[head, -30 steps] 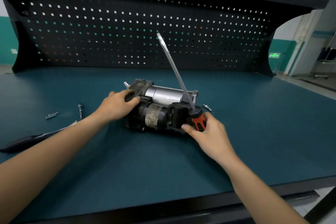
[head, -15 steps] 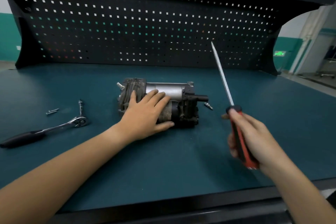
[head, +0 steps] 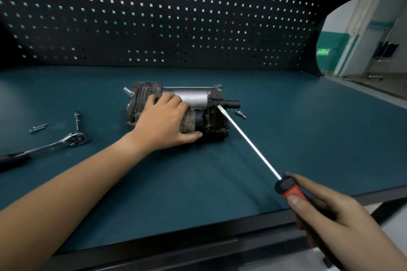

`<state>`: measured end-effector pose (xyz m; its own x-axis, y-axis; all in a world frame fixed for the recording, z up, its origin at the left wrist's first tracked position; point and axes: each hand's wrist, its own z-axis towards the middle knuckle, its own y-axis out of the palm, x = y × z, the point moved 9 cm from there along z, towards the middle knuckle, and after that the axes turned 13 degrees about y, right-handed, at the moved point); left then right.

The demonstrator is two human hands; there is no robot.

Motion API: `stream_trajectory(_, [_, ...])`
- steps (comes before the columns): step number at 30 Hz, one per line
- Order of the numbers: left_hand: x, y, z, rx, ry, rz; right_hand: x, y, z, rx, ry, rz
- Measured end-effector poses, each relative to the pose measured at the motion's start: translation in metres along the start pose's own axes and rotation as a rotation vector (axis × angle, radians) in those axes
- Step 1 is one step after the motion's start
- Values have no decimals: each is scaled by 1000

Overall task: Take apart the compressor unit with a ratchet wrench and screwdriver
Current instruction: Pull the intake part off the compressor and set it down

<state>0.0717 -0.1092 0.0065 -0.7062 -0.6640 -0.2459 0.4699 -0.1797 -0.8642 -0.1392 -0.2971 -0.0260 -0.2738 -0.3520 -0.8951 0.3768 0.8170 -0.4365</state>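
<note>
As the flat tip of the screwdriver (head: 248, 143) arrives at the right end of the compressor unit (head: 191, 97), seemingly touching it just beside a black outlet stub (head: 231, 103), the unit lies on its side near the middle of the table (head: 308, 127), its long axis running left to right. The shaft slants from that end down and right to the right hand (head: 330, 215), which grips the red-and-black handle near the table's front edge, well apart from the unit. The left hand (head: 165, 123) is the nearer one: it rests palm-down on the body, fingers (head: 174, 100) laid over the top and thumb along the near side, bracing it, by the look of it, for prying or turning. The ratchet wrench (head: 74, 139) lies idle to the left, with a loose bolt (head: 38, 127) beyond it. Another bolt (head: 241, 114) sits just right of the stub. A black pegboard (head: 154, 17) backs the green mat.
</note>
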Motion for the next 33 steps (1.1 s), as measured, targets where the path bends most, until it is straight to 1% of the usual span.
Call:
stream_trajectory(5, [3,-4,-3,47,5,-3,2,5,3,-28,-11,5])
stream_trajectory(10, [3,-4,-4,42,-8,-7,2,11,4,-49,-7,52])
stream_trajectory(12, [3,-5,-4,60,-2,-9,2,8,4,-3,-25,5])
stream_trajectory(14, [4,-7,-3,95,7,-12,0,2,3,79,-77,-136])
stream_trajectory(16, [4,-10,-4,141,9,-10,-7,1,2,119,-127,-238])
stream_trajectory(17, [5,-12,-4,155,10,-6,-9,2,2,95,-122,-211])
stream_trajectory(18, [5,-13,-4,165,12,-3,-9,3,3,42,-77,-93])
stream_trajectory(20, [6,-15,-4,190,19,-2,-5,13,6,-126,66,165])
stream_trajectory(21, [6,-15,-4,204,22,0,-3,18,8,-200,123,243])
stream_trajectory(25, [5,-15,-4,231,29,-3,4,39,4,-448,259,397])
stream_trajectory(27, [6,-16,-5,235,31,-6,3,47,4,-482,283,423])
stream_trajectory(28, [6,-17,-4,238,36,-9,0,49,6,-453,261,421])
stream_trajectory(33, [5,-18,-8,216,37,-20,-22,39,27,-168,43,352])
